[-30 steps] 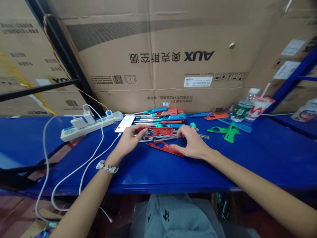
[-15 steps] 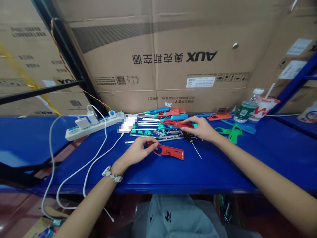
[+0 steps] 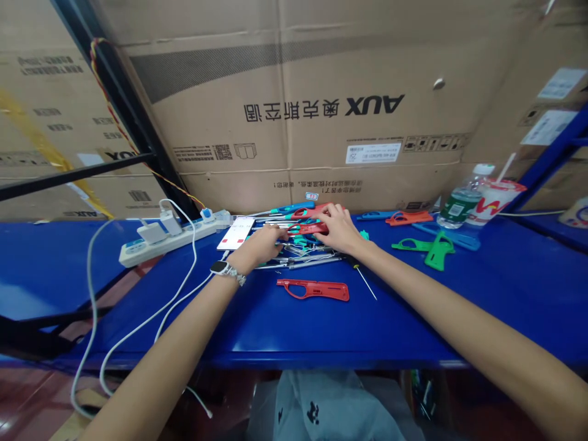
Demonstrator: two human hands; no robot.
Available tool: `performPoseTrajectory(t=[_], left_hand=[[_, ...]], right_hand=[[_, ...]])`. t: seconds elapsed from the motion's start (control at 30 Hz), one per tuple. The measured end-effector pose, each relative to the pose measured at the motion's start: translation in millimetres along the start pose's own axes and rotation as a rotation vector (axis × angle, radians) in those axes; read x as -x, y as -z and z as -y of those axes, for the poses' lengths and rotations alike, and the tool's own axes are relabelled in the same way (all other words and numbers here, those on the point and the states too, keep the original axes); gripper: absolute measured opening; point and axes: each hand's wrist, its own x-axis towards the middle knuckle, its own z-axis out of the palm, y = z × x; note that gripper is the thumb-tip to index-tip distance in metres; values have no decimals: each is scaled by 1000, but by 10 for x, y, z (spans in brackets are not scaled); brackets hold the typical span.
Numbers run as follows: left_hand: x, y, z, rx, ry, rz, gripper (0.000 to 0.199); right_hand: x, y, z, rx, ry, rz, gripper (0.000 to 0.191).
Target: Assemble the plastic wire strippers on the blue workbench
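My right hand [image 3: 340, 231] has its thumb and fingers closed around one end of a red lighter casing [image 3: 307, 228], held over the heap of parts. By the other end of that casing, my left hand [image 3: 263, 246] reaches into the heap with its fingers drawn together; what they grip is hidden. Metal lighter tubes [image 3: 316, 262] and small turquoise pieces lie under and between the hands. Closer to me, a second red casing half [image 3: 316, 290] rests flat on the blue table. A screwdriver [image 3: 365, 280] points toward me beside the heap.
Green casing halves [image 3: 436, 251], an orange casing [image 3: 408, 218], a water bottle [image 3: 459, 199] and a drink cup [image 3: 496, 201] stand or lie to the right. Leftward are a phone [image 3: 236, 234], a white power strip [image 3: 177, 237] and loose cables. A large cardboard box [image 3: 298, 141] forms the back.
My left hand has let go of the nearer red casing half and moved up into the heap. My right hand has shifted left with its red casing.
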Motion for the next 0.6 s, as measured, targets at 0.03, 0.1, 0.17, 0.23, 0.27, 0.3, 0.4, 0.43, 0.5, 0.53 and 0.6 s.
performPoseTrajectory(t=[0.03, 0.1, 0.17, 0.23, 0.27, 0.3, 0.4, 0.43, 0.5, 0.53, 0.6], left_hand=[[-47, 0, 18, 0, 1, 20, 24], [-114, -12, 30, 4, 3, 40, 23], [-154, -32, 26, 10, 5, 44, 22], [-173, -50, 21, 20, 2, 30, 20], [-174, -55, 21, 27, -3, 18, 19], [-169, -57, 23, 35, -9, 2, 18], [-120, -40, 31, 76, -53, -72, 18], [-97, -30, 33, 93, -75, -97, 18], [-54, -11, 34, 146, -130, -164, 16], [-36, -4, 32, 183, -160, -204, 15], [-9, 8, 22, 266, -212, -297, 14]], right_hand=[[26, -5, 6, -11, -2, -6, 37], [76, -13, 11, -34, 3, -13, 36], [109, -16, 11, -54, 7, -19, 27], [123, -14, 12, -80, -12, -14, 16], [126, -11, 14, -96, -34, -4, 12], [129, -7, 17, -115, -60, 9, 10], [155, 17, 31, -193, -111, 35, 8], [172, 28, 35, -223, -106, 32, 7], [217, 54, 37, -266, -69, 24, 7], [241, 66, 35, -272, -48, 26, 8], [289, 87, 27, -255, -14, 46, 8]])
